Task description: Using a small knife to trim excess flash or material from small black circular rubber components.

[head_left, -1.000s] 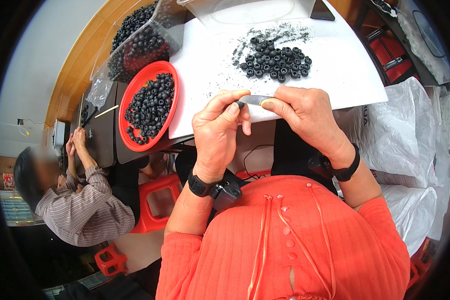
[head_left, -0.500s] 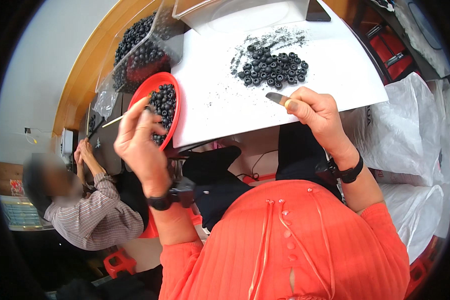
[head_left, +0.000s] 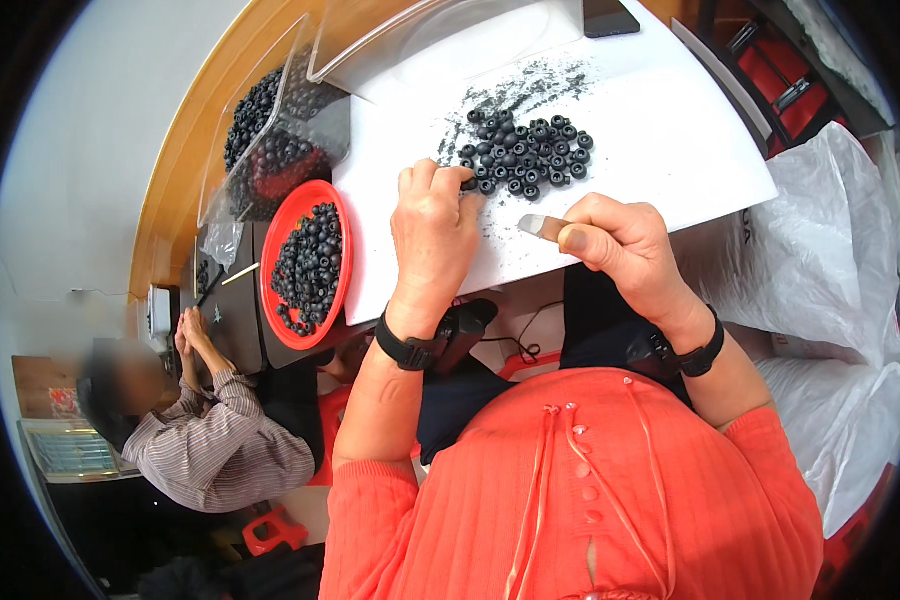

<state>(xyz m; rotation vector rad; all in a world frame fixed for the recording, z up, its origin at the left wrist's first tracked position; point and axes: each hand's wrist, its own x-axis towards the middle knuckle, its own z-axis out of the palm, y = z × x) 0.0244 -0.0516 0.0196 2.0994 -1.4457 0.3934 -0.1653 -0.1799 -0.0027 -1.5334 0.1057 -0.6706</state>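
A pile of small round black pieces, bead-like with holes in them (head_left: pixel 530 150), lies on the white tabletop (head_left: pixel 670 130). My left hand (head_left: pixel 433 225) is at the pile's left edge, thumb and fingers pinched on one black bead-like piece (head_left: pixel 469 184). Gripped in my right hand (head_left: pixel 625 245) is a small knife (head_left: pixel 542 226), its short blade pointing left, just in front of the pile. To the left, a red oval tray (head_left: pixel 342 270) holds many more of these black pieces.
A clear plastic bin (head_left: pixel 315 110) full of black pieces stands behind the red tray. Another clear container (head_left: pixel 370 45) and a dark phone (head_left: pixel 610 17) are at the back. Black crumbs (head_left: pixel 540 85) smear the tabletop. Another person (head_left: pixel 215 430) sits at left; white plastic bags (head_left: pixel 800 260) are at right.
My left hand has moved right from above the red tray to the pile and now pinches a piece. The right hand keeps the knife, its blade turned slightly.
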